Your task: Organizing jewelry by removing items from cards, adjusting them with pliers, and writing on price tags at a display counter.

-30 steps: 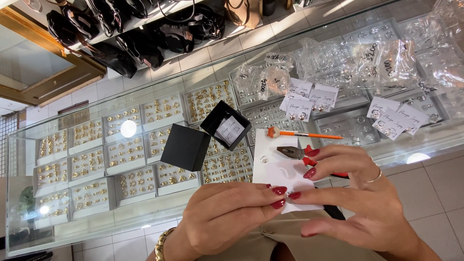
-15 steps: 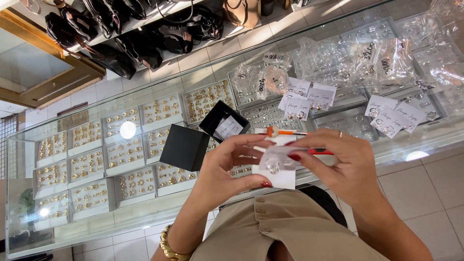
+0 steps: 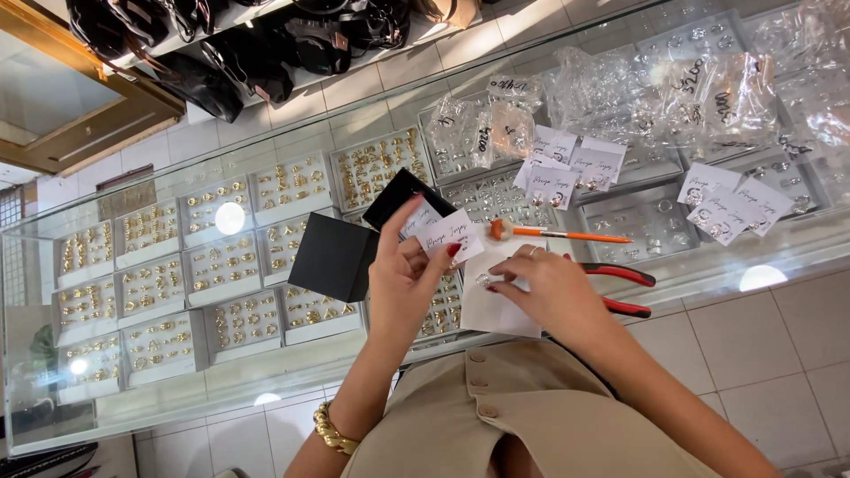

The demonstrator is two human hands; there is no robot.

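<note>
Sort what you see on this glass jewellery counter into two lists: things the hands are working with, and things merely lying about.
In hand:
left hand holding a small white card
right hand pinching a small earring
white paper sheet under the hands

Lying about:
open black box
red-handled pliers
orange pen
bagged jewellery
trays of gold rings inside the case

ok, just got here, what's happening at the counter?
A person stands at a glass jewellery display counter. The left hand holds up a small white card; the right hand pinches a small earring over a white sheet. An open black gift box, red-handled pliers and an orange-handled tool lie on the glass.
</note>
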